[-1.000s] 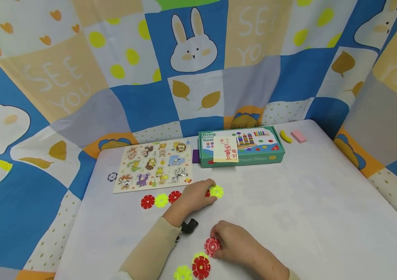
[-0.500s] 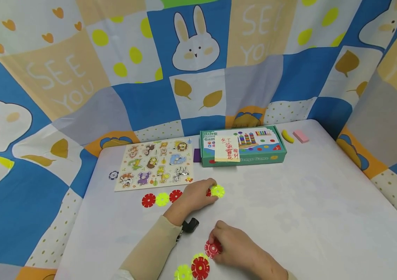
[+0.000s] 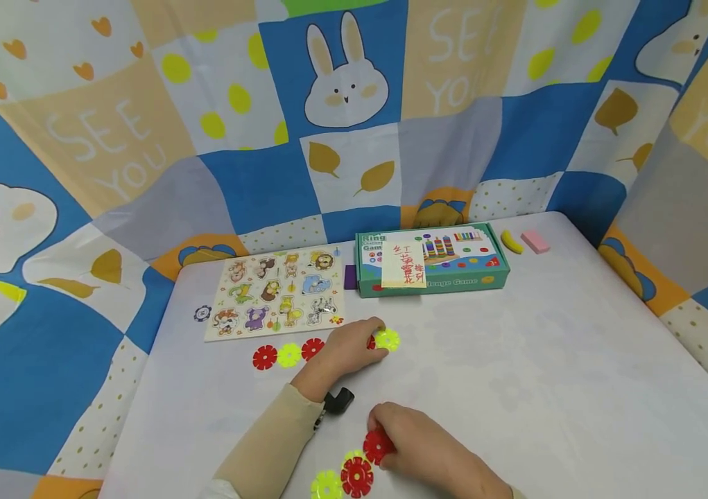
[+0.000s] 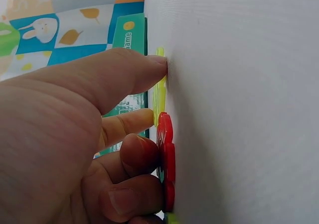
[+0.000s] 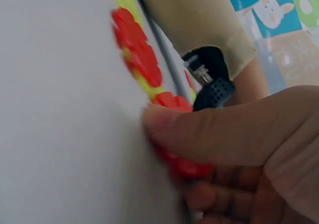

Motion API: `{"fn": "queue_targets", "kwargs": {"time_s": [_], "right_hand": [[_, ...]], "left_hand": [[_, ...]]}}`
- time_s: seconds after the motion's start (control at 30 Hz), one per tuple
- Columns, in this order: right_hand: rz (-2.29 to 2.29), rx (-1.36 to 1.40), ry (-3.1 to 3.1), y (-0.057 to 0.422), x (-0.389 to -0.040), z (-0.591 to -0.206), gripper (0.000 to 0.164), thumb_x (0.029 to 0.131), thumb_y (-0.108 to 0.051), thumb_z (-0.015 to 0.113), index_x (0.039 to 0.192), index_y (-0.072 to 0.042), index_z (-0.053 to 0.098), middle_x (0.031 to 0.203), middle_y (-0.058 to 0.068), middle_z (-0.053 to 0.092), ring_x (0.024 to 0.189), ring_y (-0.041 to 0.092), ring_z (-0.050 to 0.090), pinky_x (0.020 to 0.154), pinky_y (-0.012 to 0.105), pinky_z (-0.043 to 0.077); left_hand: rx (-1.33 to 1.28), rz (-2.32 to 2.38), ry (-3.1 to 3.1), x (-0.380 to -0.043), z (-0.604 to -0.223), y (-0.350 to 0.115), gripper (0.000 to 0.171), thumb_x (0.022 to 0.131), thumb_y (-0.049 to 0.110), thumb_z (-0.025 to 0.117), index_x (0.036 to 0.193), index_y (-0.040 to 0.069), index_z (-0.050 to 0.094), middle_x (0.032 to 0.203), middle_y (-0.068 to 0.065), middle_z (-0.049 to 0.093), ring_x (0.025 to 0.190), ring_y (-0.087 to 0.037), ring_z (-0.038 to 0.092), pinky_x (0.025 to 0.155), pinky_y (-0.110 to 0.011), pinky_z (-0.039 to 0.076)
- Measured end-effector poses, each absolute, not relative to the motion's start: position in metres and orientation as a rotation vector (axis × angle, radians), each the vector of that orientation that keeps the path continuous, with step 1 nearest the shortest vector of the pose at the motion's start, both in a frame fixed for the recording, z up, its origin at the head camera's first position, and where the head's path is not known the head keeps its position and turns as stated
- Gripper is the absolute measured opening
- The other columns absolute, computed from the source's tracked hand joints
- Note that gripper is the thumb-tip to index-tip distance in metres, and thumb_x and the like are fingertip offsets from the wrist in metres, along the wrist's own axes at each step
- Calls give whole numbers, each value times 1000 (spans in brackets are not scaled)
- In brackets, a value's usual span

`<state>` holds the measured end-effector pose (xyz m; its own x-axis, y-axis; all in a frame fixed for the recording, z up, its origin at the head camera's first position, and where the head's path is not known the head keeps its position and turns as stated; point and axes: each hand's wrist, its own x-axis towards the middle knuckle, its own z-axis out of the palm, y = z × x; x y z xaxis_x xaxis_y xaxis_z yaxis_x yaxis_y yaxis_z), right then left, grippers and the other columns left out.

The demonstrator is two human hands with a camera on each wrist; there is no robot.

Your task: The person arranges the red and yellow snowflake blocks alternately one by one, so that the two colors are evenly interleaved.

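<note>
My left hand (image 3: 347,348) lies at the right end of a row of plastic snowflake discs. Its thumb and forefinger hold a yellow snowflake disc (image 3: 387,339) by the edges on the tabletop. In the left wrist view, its other curled fingers touch a red snowflake disc (image 4: 168,164) beside the yellow one. Nearer the front, my right hand (image 3: 419,443) pinches another red snowflake disc (image 3: 377,447) between thumb and fingers. That disc is next to a small cluster with a red disc (image 3: 356,477) overlapping a yellow one, plus a yellow disc (image 3: 326,485).
Left in the row lie a red disc (image 3: 264,357), a yellow disc (image 3: 289,355) and another red disc (image 3: 313,349). Behind stand an animal puzzle board (image 3: 275,294) and a green game box (image 3: 435,260) bearing a note. A toy banana (image 3: 512,242) and pink block (image 3: 535,242) lie back right.
My right hand has shifted slightly toward the front with its red disc, whose face has changed angle. The left hand stays where it was on the yellow disc.
</note>
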<state>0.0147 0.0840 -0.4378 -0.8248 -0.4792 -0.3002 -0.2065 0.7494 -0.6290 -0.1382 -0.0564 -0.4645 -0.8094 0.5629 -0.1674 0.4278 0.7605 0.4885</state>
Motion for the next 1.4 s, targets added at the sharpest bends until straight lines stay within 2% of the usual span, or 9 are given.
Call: {"fn": "queue_targets", "kwargs": {"time_s": [0.2, 0.4, 0.7, 0.87, 1.1, 1.4], "right_hand": [[-823, -624, 2523, 87, 21, -435, 33, 79, -23, 77, 109, -23, 64, 90, -16, 52, 79, 0, 48, 71, 21, 47], [-707, -723, 2560, 93, 22, -430, 42, 78, -26, 78, 117, -18, 65, 94, -13, 53, 79, 0, 49, 70, 18, 49], [-606, -775, 2524, 97, 18, -426, 41, 75, -32, 80, 111, -22, 65, 95, -14, 53, 78, 0, 49, 68, 19, 50], [-712, -848, 2590, 108, 9, -420, 40, 75, -35, 78, 110, -18, 67, 94, -15, 54, 78, -2, 49, 67, 16, 47], [-790, -776, 2780, 125, -14, -393, 47, 75, -38, 78, 115, -18, 66, 98, -13, 51, 80, 4, 53, 67, 16, 47], [-795, -650, 3038, 150, -53, -385, 48, 70, -35, 83, 111, -15, 68, 98, -9, 49, 83, 6, 52, 69, 18, 49]], "left_hand": [[762, 632, 2672, -139, -464, -58, 48, 85, 42, 66, 126, 20, 54, 111, 7, 59, 89, -10, 51, 82, -30, 44], [748, 626, 2666, -138, -462, -58, 48, 85, 42, 66, 126, 20, 54, 112, 6, 59, 90, -11, 51, 83, -30, 44], [736, 626, 2664, -138, -461, -57, 49, 84, 42, 67, 126, 20, 54, 112, 7, 59, 89, -11, 51, 83, -30, 44], [733, 621, 2665, -139, -461, -56, 49, 84, 42, 67, 127, 21, 54, 113, 7, 59, 91, -10, 51, 83, -30, 45], [732, 619, 2662, -138, -461, -56, 50, 84, 43, 68, 126, 20, 54, 113, 6, 60, 91, -10, 52, 83, -31, 46], [759, 626, 2671, -137, -463, -55, 51, 83, 44, 69, 125, 19, 55, 111, 6, 61, 89, -10, 52, 81, -30, 46]]}}
